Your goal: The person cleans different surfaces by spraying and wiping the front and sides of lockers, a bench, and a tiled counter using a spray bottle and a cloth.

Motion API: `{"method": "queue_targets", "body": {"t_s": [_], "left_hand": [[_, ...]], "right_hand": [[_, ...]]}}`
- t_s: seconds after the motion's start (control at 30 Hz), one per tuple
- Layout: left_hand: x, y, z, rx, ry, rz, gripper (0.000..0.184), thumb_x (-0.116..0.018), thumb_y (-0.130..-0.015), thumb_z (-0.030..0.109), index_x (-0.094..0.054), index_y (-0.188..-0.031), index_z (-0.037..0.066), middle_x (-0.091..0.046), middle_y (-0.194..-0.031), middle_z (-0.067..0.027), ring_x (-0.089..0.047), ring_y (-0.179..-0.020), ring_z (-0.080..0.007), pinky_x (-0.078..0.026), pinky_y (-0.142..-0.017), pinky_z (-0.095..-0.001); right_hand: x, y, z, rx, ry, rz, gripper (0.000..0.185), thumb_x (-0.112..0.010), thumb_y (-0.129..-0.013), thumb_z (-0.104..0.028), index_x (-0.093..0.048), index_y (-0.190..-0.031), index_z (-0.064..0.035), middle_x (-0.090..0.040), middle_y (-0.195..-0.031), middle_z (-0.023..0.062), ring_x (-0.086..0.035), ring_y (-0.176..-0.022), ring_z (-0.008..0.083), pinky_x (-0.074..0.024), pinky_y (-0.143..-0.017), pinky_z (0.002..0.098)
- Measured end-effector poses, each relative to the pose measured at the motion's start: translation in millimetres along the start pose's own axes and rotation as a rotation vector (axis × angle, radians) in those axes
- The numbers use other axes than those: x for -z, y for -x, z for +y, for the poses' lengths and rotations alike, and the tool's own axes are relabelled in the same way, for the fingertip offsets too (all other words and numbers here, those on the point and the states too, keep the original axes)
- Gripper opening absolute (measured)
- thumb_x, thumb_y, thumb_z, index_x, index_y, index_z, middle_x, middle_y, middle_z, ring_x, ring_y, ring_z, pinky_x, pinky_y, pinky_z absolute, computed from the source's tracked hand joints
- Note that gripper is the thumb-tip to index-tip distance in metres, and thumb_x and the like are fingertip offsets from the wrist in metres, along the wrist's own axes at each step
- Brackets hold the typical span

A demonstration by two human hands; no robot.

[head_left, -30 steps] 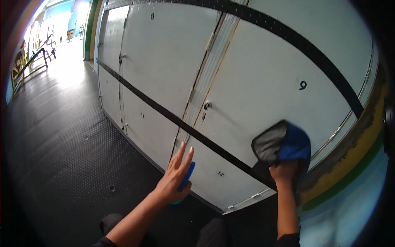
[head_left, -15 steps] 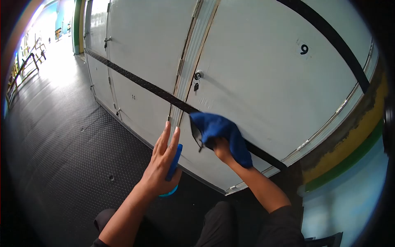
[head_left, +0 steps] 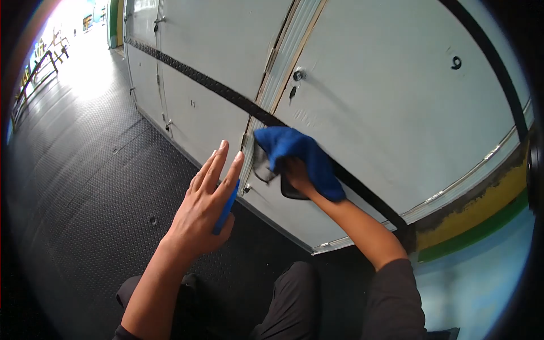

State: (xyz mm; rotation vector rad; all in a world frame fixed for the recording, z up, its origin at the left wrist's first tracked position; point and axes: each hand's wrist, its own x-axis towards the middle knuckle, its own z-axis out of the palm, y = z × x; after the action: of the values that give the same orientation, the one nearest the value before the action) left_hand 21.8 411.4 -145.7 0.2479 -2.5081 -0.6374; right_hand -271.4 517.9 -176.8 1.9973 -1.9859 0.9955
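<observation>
After shifting from the lower right of the frame, the blue cloth (head_left: 320, 164) is at the centre, against the black strip (head_left: 368, 194) below door 9 (head_left: 385, 107). This places it on the locker front. Head view: the right hand (head_left: 297, 173) grasps the cloth, fingers mostly hidden; a dark item (head_left: 292, 190) hangs beneath. The left hand (head_left: 195, 218), left of centre, has fingers extended; a blue object (head_left: 226, 209) shows beside its palm, grip unclear.
</observation>
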Motion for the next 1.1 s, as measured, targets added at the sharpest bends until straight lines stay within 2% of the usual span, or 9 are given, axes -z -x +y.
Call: {"method": "queue_targets", "body": {"t_s": [0.13,0.27,0.5,0.6,0.67,0.87,0.93,1.0,1.1], "left_hand": [[-4,5,6,0.009,-0.055,-0.07,0.115,-0.06,-0.056,0.003,-0.024,-0.165,0.017,-0.015,-0.171,-0.0217,-0.019,-0.157,-0.0409,-0.023,-0.126,-0.058],[-4,5,8,-0.019,-0.068,-0.066,0.117,-0.058,-0.054,0.004,-0.023,-0.165,0.019,-0.014,-0.171,-0.0207,-0.018,-0.157,-0.0397,-0.022,-0.127,-0.0584],[4,2,-1,0.008,-0.059,0.031,0.121,-0.057,-0.051,0.005,-0.021,-0.166,0.023,-0.013,-0.172,-0.0175,-0.018,-0.157,-0.0387,-0.021,-0.128,-0.0583],[11,3,-3,0.062,-0.073,0.061,0.119,-0.059,-0.055,0.004,-0.02,-0.166,0.025,-0.014,-0.172,-0.0166,-0.019,-0.157,-0.0385,-0.02,-0.128,-0.0588],[15,4,-2,0.105,-0.093,0.079,0.111,-0.069,-0.073,-0.001,-0.016,-0.166,0.028,-0.016,-0.171,-0.0162,-0.022,-0.156,-0.0385,-0.027,-0.125,-0.0614],[11,26,-5,0.163,-0.194,0.06,0.112,-0.062,-0.065,0.001,-0.02,-0.166,0.027,-0.016,-0.171,-0.0159,-0.022,-0.156,-0.0388,-0.022,-0.126,-0.0617],[14,32,-6,0.161,-0.231,0.06,0.112,-0.062,-0.064,0.002,-0.021,-0.166,0.027,-0.017,-0.171,-0.0164,-0.023,-0.156,-0.0388,-0.023,-0.126,-0.0625],[18,36,-4,0.187,-0.257,0.046,0.113,-0.062,-0.063,0.002,-0.02,-0.166,0.027,-0.017,-0.171,-0.0162,-0.023,-0.156,-0.0388,-0.024,-0.126,-0.0624],[19,34,-6,0.172,-0.233,0.092,0.111,-0.061,-0.064,0.001,-0.021,-0.165,0.025,-0.019,-0.17,-0.018,-0.024,-0.155,-0.0398,-0.024,-0.125,-0.0633]], "right_hand": [[-50,24,18,-0.216,0.061,-0.038,0.025,-0.065,-0.095,-0.016,-0.068,-0.117,-0.0056,-0.067,-0.124,0.0219,-0.063,-0.116,0.0357,-0.0503,-0.099,0.043],[-29,85,-10,-0.163,-0.692,-0.015,0.022,-0.057,-0.094,0.008,-0.07,-0.108,-0.0028,-0.07,-0.129,0.0171,-0.066,-0.119,0.0266,-0.0491,-0.105,0.0373],[75,155,-59,-0.423,0.028,-0.452,0.017,-0.061,-0.093,0.004,-0.068,-0.104,-0.0053,-0.068,-0.132,0.0181,-0.063,-0.125,0.0265,-0.0481,-0.107,0.0367],[65,145,-19,-0.044,0.426,-0.356,0.017,-0.058,-0.093,0.004,-0.067,-0.104,-0.0057,-0.068,-0.13,0.0165,-0.065,-0.121,0.0267,-0.049,-0.105,0.0363],[45,87,-13,0.06,0.137,-0.221,0.021,-0.054,-0.094,0.003,-0.067,-0.109,-0.0059,-0.067,-0.133,0.0161,-0.065,-0.119,0.0289,-0.0489,-0.105,0.038],[-102,31,58,0.203,0.202,-0.031,0.031,-0.054,-0.097,-0.002,-0.066,-0.126,-0.0031,-0.066,-0.129,0.0234,-0.062,-0.121,0.0397,-0.0441,-0.109,0.0413],[-91,20,17,0.178,0.178,-0.323,0.056,-0.07,-0.086,-0.004,-0.057,-0.14,-0.0016,-0.051,-0.151,0.0191,-0.042,-0.143,0.039,-0.0326,-0.121,0.0449],[-115,58,24,-0.09,-0.283,-0.326,0.048,-0.068,-0.088,-0.004,-0.061,-0.135,-0.0015,-0.053,-0.148,0.021,-0.044,-0.141,0.04,-0.0327,-0.12,0.0468],[-87,135,1,-0.34,-0.233,-0.364,0.03,-0.063,-0.091,-0.002,-0.069,-0.121,-0.0048,-0.068,-0.125,0.0212,-0.06,-0.125,0.039,-0.0422,-0.112,0.046]]}}
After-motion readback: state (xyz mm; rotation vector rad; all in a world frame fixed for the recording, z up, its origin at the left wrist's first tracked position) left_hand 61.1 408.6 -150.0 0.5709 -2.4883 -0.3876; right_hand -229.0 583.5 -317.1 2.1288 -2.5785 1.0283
